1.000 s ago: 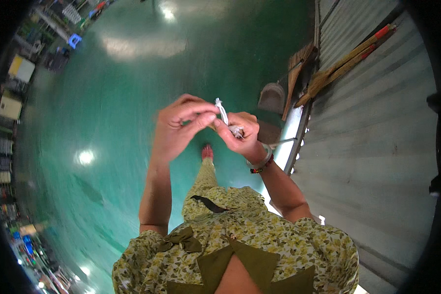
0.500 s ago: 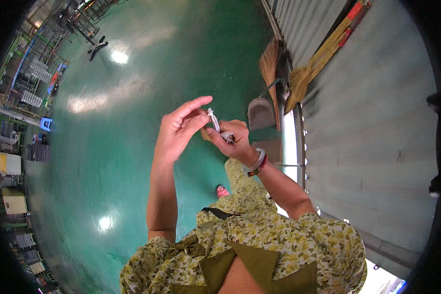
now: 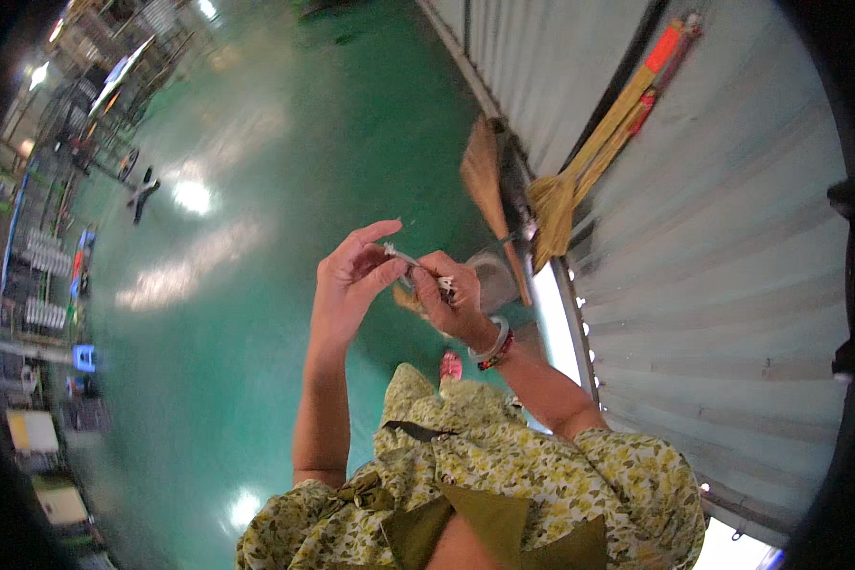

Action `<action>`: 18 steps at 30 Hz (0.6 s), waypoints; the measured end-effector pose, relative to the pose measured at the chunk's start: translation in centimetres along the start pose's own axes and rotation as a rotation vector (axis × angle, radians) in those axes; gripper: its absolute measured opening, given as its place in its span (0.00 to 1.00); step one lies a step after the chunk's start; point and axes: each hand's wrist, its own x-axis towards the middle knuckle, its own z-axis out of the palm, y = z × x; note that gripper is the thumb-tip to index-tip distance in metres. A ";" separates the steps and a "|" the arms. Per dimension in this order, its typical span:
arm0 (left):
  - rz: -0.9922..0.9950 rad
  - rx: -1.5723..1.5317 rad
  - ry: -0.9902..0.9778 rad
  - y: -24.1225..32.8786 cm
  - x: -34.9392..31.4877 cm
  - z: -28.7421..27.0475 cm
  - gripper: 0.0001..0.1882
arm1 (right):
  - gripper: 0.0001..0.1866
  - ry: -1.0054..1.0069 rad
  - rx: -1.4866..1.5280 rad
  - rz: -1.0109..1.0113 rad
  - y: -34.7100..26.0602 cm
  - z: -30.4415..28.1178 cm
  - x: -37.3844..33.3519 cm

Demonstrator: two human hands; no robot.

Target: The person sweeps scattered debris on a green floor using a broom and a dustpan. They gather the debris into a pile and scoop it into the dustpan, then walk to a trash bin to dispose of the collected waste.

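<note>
My right hand [image 3: 454, 299] is closed around a small bundle of thin, crumpled white material [image 3: 446, 283], with dark bits showing in it. From its fingers a narrow white strip [image 3: 401, 254] reaches toward my left hand [image 3: 350, 277]. The left thumb presses on that strip near its frayed end, while the left index finger is stretched out above. Whatever the other left fingers do is hidden behind. A yellowish-brown piece [image 3: 407, 298] hangs just below the right fingers; whether it belongs to the bundle I cannot tell.
To the right runs a corrugated metal wall [image 3: 703, 266], with straw brooms [image 3: 579, 180] hanging on it. Another broom [image 3: 484, 180] and a grey dustpan [image 3: 496, 283] are beside its base. Along the left are racks [image 3: 43, 252], a blue stool [image 3: 85, 358] and a dark stand foot [image 3: 143, 195].
The view has turned, and the brooms have shifted left. Both hands stay close together, and the white strip has tipped from nearly upright to slanting toward my left hand.
</note>
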 end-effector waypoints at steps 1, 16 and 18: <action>0.003 -0.028 -0.018 0.1 1.7 0.4 0.09 | 0.05 0.042 -0.004 0.038 0.4 -0.4 1.0; 0.015 -0.246 -0.862 7.1 28.0 6.3 0.07 | 0.10 0.631 0.065 -0.007 -2.3 -9.9 20.1; -0.058 -0.427 -1.015 7.9 29.6 8.3 0.07 | 0.11 0.686 -0.015 -0.023 -3.6 -11.4 21.1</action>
